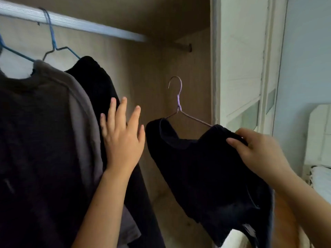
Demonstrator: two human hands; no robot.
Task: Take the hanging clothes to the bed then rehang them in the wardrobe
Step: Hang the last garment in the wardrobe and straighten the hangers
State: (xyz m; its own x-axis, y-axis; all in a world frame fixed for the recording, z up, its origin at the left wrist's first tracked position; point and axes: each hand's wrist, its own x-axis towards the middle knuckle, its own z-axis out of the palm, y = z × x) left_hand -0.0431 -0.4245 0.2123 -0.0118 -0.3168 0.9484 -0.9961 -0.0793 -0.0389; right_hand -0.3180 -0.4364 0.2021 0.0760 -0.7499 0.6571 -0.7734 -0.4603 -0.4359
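My right hand [256,151] grips the shoulder of a black shirt [202,172] on a purple wire hanger [179,104], held below the wardrobe rail [75,22] with its hook free in the air. My left hand [121,135] is open, fingers spread, its palm against a black garment [96,83] that hangs from a blue wire hanger [52,38] on the rail. A grey-brown shirt [44,140] hangs at the far left on another blue hanger [10,49].
The wardrobe's wooden back wall [143,77] shows bare between the hung clothes and the white door [241,59] at the right. Beyond the door stand a white headboard [318,133] and the bed's white bedding [320,179].
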